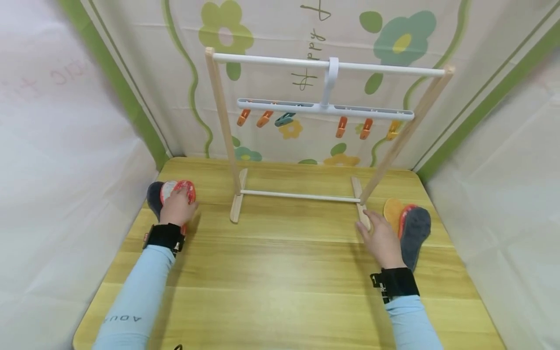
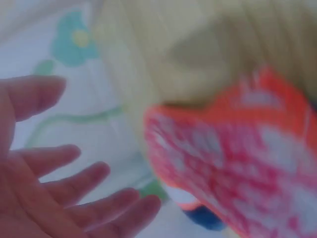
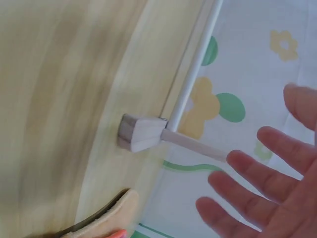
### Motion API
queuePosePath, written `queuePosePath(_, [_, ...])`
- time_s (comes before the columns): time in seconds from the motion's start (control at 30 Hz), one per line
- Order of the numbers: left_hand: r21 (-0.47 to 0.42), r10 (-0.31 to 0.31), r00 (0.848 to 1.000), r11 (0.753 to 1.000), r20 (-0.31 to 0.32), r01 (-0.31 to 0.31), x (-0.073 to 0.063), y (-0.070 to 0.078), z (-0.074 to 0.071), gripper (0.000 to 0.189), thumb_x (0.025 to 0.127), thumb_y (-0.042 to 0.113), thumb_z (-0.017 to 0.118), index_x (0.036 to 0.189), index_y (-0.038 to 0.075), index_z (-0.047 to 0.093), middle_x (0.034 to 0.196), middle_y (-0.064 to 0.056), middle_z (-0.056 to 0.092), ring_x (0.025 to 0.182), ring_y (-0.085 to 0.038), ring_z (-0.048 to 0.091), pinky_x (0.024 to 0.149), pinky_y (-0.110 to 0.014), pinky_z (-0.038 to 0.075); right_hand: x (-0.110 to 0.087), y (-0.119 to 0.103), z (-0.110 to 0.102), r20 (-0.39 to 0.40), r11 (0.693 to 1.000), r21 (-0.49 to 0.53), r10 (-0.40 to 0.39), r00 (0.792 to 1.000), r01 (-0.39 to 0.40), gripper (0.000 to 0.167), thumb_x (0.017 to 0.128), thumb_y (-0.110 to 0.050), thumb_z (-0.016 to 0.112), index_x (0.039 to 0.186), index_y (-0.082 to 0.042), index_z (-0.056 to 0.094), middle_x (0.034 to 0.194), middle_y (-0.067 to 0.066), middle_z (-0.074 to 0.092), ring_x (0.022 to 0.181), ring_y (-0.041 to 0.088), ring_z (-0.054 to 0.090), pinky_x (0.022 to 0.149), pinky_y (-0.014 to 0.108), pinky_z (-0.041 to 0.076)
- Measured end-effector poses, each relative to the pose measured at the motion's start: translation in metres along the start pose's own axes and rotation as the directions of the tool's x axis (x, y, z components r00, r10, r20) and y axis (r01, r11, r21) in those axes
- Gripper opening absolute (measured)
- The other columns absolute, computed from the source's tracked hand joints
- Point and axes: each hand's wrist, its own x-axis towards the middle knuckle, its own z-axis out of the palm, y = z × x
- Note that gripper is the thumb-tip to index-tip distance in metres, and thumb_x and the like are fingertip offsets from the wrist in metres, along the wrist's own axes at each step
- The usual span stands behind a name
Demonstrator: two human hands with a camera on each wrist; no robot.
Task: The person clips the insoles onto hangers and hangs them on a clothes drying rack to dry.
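Observation:
My left hand [image 1: 178,208] hovers over a small pile of insoles at the table's left, its fingers straight and apart in the left wrist view. A red-and-white patterned insole [image 2: 237,163] lies close beside those fingers. A dark grey insole [image 1: 154,197] pokes out at the pile's left. On the other side, my right hand [image 1: 382,238] is held with fingers extended near the right wooden foot [image 3: 143,134] of a drying rack. Right beside that hand lie an orange-yellow insole [image 1: 393,212], a red-edged insole [image 1: 404,216] and a dark grey insole [image 1: 415,236].
The rack's left post [image 1: 222,114] and white top rail [image 1: 271,61] stand at the table's back. From the rail hangs a white hanger [image 1: 293,106] with several coloured clips, including a teal clip [image 1: 285,119]. Printed fabric walls surround the wooden table [image 1: 271,282].

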Motion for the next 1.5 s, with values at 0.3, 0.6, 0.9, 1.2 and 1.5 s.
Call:
queuePosePath(0.3, [0.1, -0.182, 0.969, 0.981, 0.166, 0.167, 0.011, -0.028, 0.012, 0.061, 0.09, 0.026, 0.066, 0.131, -0.015, 0.044, 0.13, -0.044, 0.037, 0.113, -0.061, 0.041, 0.087, -0.073, 0.041, 0.004, -0.009, -0.002, -0.093, 0.999, 0.044, -0.003, 0.996, 0.007, 0.038, 0.098, -0.02, 0.064, 0.129, 0.003, 0.062, 0.12, 0.027, 0.064, 0.102, 0.043, 0.062, 0.084, 0.057, 0.05])
queuePosePath(0.6, [0.084, -0.209, 0.969, 0.976, 0.132, 0.2, 0.003, -0.026, 0.004, 0.043, 0.092, 0.007, 0.055, 0.125, -0.019, 0.046, 0.121, -0.045, 0.04, 0.108, -0.059, 0.043, 0.087, -0.068, 0.042, 0.005, -0.012, 0.001, -0.11, 0.997, 0.07, -0.004, 0.994, 0.012, 0.035, 0.097, -0.017, 0.065, 0.126, 0.004, 0.064, 0.116, 0.026, 0.066, 0.097, 0.041, 0.064, 0.08, 0.056, 0.051])
queuePosePath(0.9, [0.022, -0.145, 0.989, 0.989, 0.008, 0.145, -0.004, -0.026, -0.023, 0.039, 0.097, 0.002, 0.049, 0.133, -0.012, 0.049, 0.117, -0.038, 0.058, 0.096, -0.055, 0.058, 0.081, -0.064, 0.046, 0.008, -0.013, -0.005, -0.08, 0.987, 0.159, 0.036, 0.996, -0.023, 0.036, 0.101, -0.02, 0.06, 0.129, 0.001, 0.063, 0.123, 0.023, 0.064, 0.104, 0.042, 0.063, 0.084, 0.056, 0.051])
queuePosePath(1.2, [-0.268, -0.239, 0.971, 0.934, 0.017, 0.235, -0.008, -0.013, -0.042, 0.059, 0.096, 0.015, 0.049, 0.147, -0.009, 0.032, 0.135, -0.036, 0.047, 0.113, -0.047, 0.05, 0.094, -0.06, 0.043, 0.015, -0.014, -0.016, -0.091, 0.979, 0.204, 0.029, 0.995, -0.01, 0.034, 0.101, -0.015, 0.058, 0.13, 0.003, 0.061, 0.122, 0.023, 0.065, 0.101, 0.042, 0.065, 0.076, 0.055, 0.054])
queuePosePath(1.5, [-0.43, -0.143, 0.989, 0.895, -0.023, 0.12, -0.027, 0.027, -0.051, 0.06, 0.102, 0.042, 0.049, 0.136, -0.007, 0.047, 0.127, -0.027, 0.052, 0.106, -0.034, 0.053, 0.082, -0.037, 0.045, 0.024, -0.014, -0.032, -0.146, 0.968, 0.252, 0.032, 0.989, 0.006, 0.034, 0.1, -0.011, 0.059, 0.131, 0.003, 0.06, 0.116, 0.024, 0.066, 0.098, 0.041, 0.066, 0.08, 0.053, 0.055])
